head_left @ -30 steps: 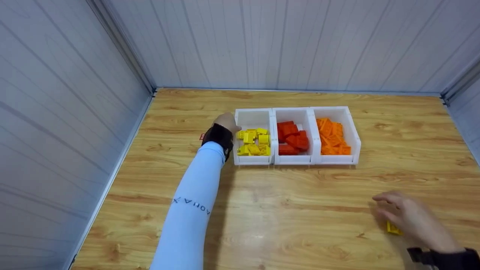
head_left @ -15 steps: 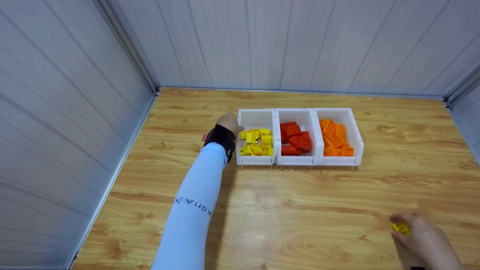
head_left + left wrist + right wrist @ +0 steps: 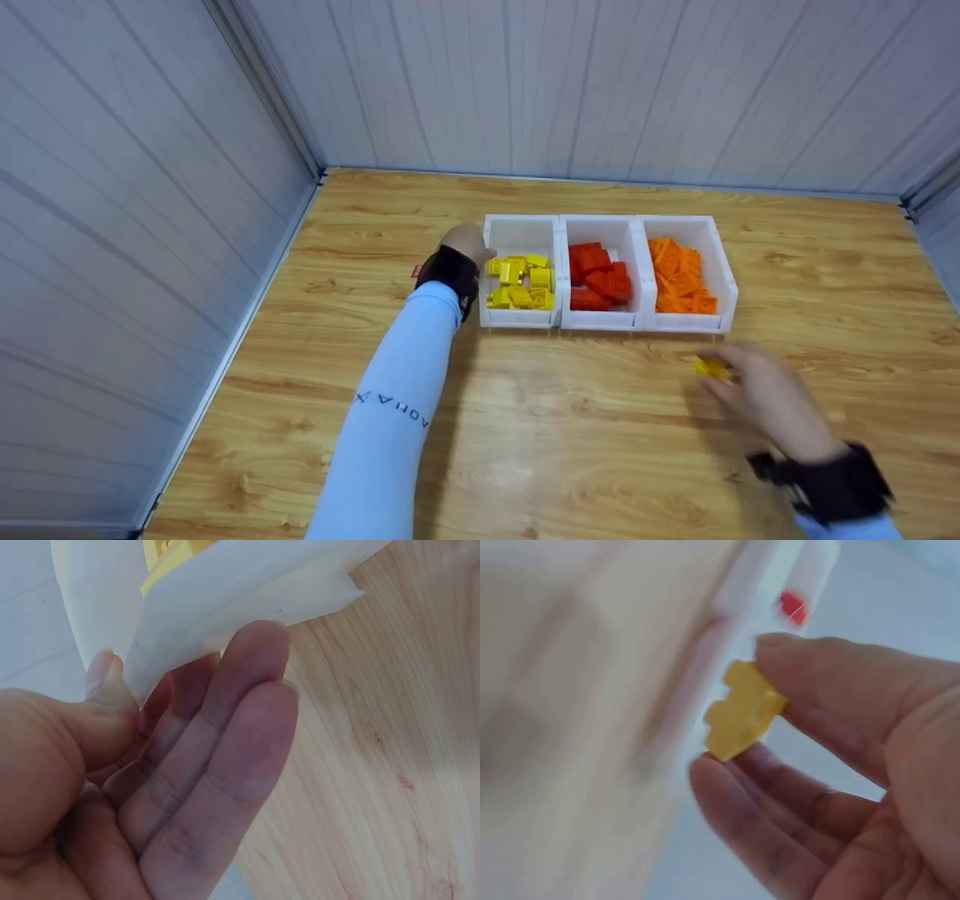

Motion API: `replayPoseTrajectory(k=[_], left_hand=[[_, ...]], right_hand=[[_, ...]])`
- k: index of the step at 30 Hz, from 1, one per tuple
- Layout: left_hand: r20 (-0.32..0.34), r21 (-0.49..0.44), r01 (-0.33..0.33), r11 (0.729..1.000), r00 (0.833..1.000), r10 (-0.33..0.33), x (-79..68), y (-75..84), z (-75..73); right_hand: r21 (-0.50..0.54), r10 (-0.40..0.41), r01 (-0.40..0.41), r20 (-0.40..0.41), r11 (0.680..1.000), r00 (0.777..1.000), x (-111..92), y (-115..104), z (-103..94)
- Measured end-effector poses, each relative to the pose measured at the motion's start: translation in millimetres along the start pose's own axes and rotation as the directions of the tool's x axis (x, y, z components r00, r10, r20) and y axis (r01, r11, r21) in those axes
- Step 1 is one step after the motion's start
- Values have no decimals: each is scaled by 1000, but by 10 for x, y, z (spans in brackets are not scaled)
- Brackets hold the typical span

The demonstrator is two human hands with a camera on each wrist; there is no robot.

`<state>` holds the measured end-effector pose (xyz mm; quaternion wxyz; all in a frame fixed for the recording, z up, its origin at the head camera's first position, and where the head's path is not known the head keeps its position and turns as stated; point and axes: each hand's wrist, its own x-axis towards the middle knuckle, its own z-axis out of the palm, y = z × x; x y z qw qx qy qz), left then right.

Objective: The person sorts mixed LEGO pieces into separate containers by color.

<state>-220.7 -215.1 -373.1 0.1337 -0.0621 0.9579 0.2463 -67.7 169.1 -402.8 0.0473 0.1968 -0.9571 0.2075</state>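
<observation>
A yellow building block (image 3: 710, 367) is pinched between the thumb and fingers of my right hand (image 3: 772, 401), over the table in front of the right-hand bin. Its studs show in the right wrist view, where the block (image 3: 742, 712) is seen side-on. My left hand (image 3: 465, 241) holds the left wall of the leftmost white bin (image 3: 520, 320). In the left wrist view, the thumb lies at the rim and the fingers run along the outside of the bin wall (image 3: 240, 604). Several yellow blocks (image 3: 517, 281) lie inside that bin.
Joined to it on the right are a white bin (image 3: 602, 322) of red blocks (image 3: 600, 277) and another (image 3: 686, 322) of orange blocks (image 3: 681, 274). Pale panel walls (image 3: 600, 82) enclose the wooden table (image 3: 547, 435) at the back and sides. A small red mark (image 3: 417, 271) shows beside the left wrist.
My right hand has picked the yellow block up from the table at the lower right and carried it up and left, towards the bins. The left hand keeps its hold on the bin.
</observation>
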Motion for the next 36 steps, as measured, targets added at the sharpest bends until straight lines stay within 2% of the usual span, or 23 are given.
replayPoseTrajectory(k=[3,5,7,10,15,19,24,28,32,36], left_hand=[[-6,-11,-7,1000,1000,7,-40,6,-7],[-5,-20,-10,1000,1000,10,-49,4,-3],[-3,-27,-15,1000,1000,15,-57,5,2],[6,-27,-9,1000,1000,9,-51,4,21],[6,-10,-25,1000,1000,25,-9,44,80],[9,31,-33,999,999,33,54,66,126],[40,58,-27,998,999,25,102,100,148],[36,32,-9,999,999,8,107,100,150],[20,35,-21,999,1000,21,65,80,129],[15,4,-16,1000,1000,16,25,46,109]], right_hand=[[83,-132,138,-71,987,989,446,-248,59],[147,-170,179,-75,973,983,761,-408,104],[227,-179,187,-55,956,982,1063,-567,159],[294,-175,169,-5,941,985,1456,-783,255],[316,-139,98,111,944,984,1866,-997,420],[275,-133,77,192,958,972,2003,-1056,546],[239,-150,94,227,966,962,2036,-1035,620],[222,-136,82,243,972,961,2022,-997,595],[198,-136,91,229,976,964,1969,-955,527],[160,-172,141,201,977,964,1881,-907,434]])
